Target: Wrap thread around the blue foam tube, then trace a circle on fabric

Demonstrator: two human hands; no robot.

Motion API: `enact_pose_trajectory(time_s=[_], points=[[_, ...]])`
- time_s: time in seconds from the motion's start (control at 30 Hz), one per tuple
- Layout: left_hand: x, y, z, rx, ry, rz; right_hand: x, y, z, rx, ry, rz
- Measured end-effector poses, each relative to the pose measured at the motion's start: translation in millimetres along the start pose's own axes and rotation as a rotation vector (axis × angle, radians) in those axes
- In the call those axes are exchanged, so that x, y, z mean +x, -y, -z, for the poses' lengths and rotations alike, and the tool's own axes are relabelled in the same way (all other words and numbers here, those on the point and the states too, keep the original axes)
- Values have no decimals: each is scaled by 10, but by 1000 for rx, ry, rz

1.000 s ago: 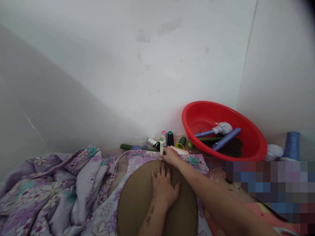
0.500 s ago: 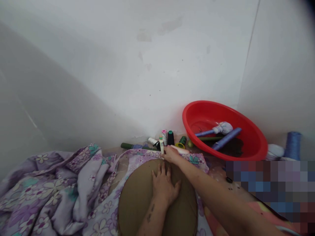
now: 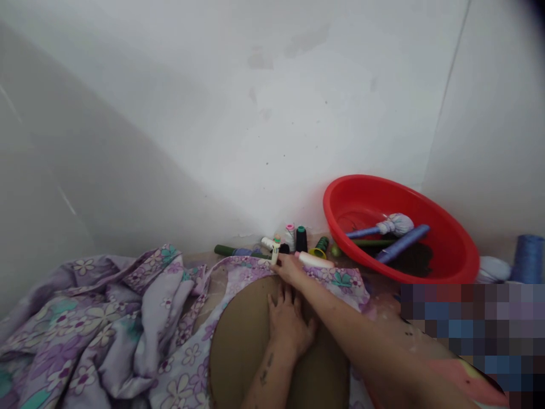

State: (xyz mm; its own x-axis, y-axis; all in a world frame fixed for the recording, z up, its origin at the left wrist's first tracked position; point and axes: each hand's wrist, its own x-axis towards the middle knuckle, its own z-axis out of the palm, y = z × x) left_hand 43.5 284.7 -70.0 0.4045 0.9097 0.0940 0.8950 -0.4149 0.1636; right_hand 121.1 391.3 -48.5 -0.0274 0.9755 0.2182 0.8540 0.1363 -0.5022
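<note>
A round brown cardboard disc [image 3: 238,341] lies on flowered lilac cloth [image 3: 183,363]. My left hand [image 3: 289,325] rests flat on the disc, fingers spread. Beyond it, at the disc's far edge, my right hand [image 3: 289,268] grips a thick white pen [image 3: 275,251] with dark marks and a green and orange top. The pen stands nearly upright. Its tip is hard to make out, close to the cloth beside the disc's rim.
Against the wall stand thread spools, one black [image 3: 301,239] and one white with a pink top [image 3: 290,234]. A green stick [image 3: 225,250] lies left of them. On the right a tilted red basin [image 3: 462,255] holds cloth-wrapped sticks. Bunched cloth [image 3: 106,329] lies at left.
My right hand has moved the pen slightly left along the far edge of the disc. My left hand stays flat on the disc. The whole view has shifted a little.
</note>
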Motion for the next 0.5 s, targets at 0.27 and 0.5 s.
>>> enact_pose_trajectory(time_s=[0.27,0.5], points=[[-13,-7,37,-25,7,-10,-29,35,26,-56,23,-2],[-15,-9,44,-19,0,-12,-27,63,10,-107,30,-12]])
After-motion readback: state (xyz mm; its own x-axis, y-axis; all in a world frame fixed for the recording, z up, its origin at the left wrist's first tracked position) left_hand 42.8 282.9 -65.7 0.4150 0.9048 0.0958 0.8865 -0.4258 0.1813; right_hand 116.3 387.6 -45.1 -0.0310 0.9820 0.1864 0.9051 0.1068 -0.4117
